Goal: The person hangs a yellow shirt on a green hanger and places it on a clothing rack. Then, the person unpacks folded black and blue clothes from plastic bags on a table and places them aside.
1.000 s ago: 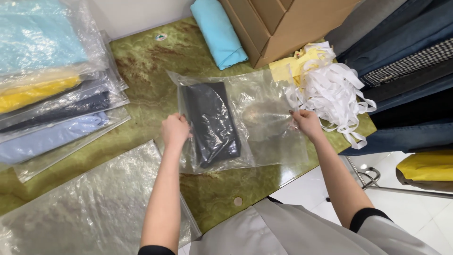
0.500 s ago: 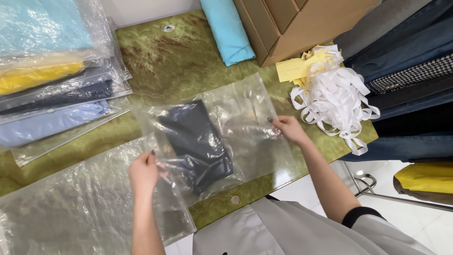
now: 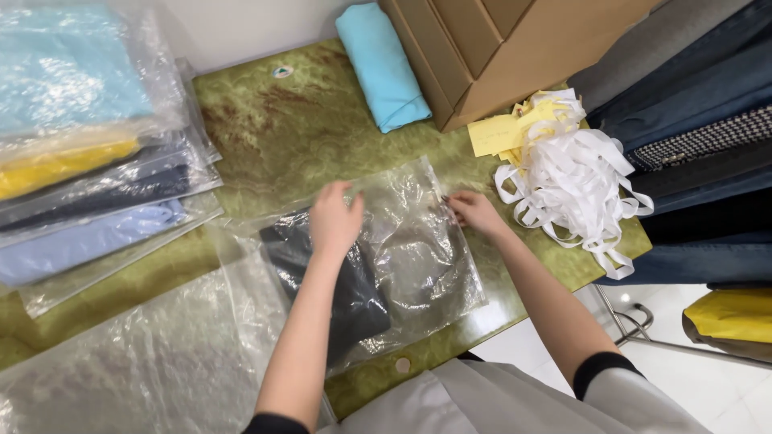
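Seen from above, looking down at two bare arms over a green marbled table (image 3: pixel 265 120). Nearest, at lower left, a loose heap of empty clear plastic bags (image 3: pixel 137 362). Just beyond, at centre, a clear plastic bag (image 3: pixel 418 265) lying flat with a folded dark garment (image 3: pixel 346 293) inside its left half. Left hand (image 3: pixel 334 221) pressing palm-down on the bag's far edge above the garment, fingers spread, grip flat rather than closed on anything. Right hand (image 3: pixel 474 213) at the bag's far right edge, fingertips pinching the plastic there, a narrow grip. Judged step: flattening and closing the bag's open end; next move likely calls for running the fingers along that edge while keeping the plastic smooth. To the right, a tangle of white ribbon strips (image 3: pixel 575 189) with yellow paper slips (image 3: pixel 503 133). Far left, a stack of bagged garments (image 3: pixel 80 161) in blue, yellow and dark colours. Farthest, a folded light blue cloth (image 3: pixel 382 64) beside a cardboard box (image 3: pixel 498 48).
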